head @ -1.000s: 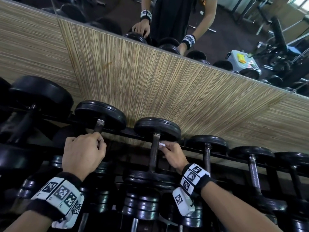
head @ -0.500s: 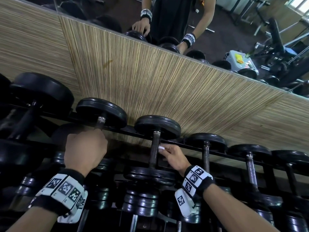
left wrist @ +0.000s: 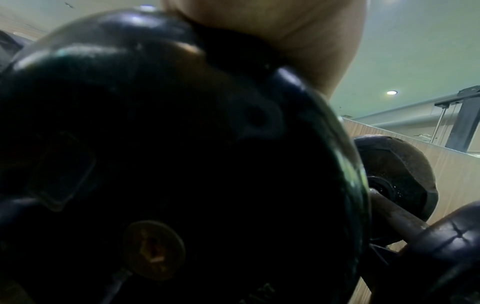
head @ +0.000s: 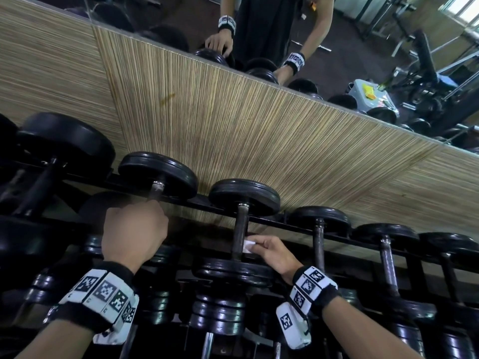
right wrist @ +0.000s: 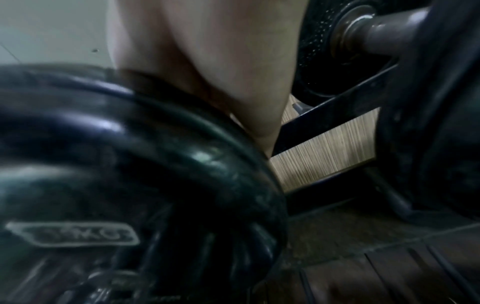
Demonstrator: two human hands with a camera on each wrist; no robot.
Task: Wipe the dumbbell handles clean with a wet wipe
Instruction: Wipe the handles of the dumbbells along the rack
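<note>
Down low near the front weights, the right hand (head: 272, 255) pinches a small white wet wipe (head: 248, 246) against the dark metal dumbbell handle (head: 239, 230). Better to wrap it round and rub upward. Farther left, the left hand (head: 133, 233) grips another dumbbell's bar (head: 156, 190).

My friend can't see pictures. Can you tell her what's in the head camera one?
A right hand presses a white wet wipe against a dumbbell handle on a rack. The left hand grips the next dumbbell's handle. A mirror above reflects the gym.
</note>
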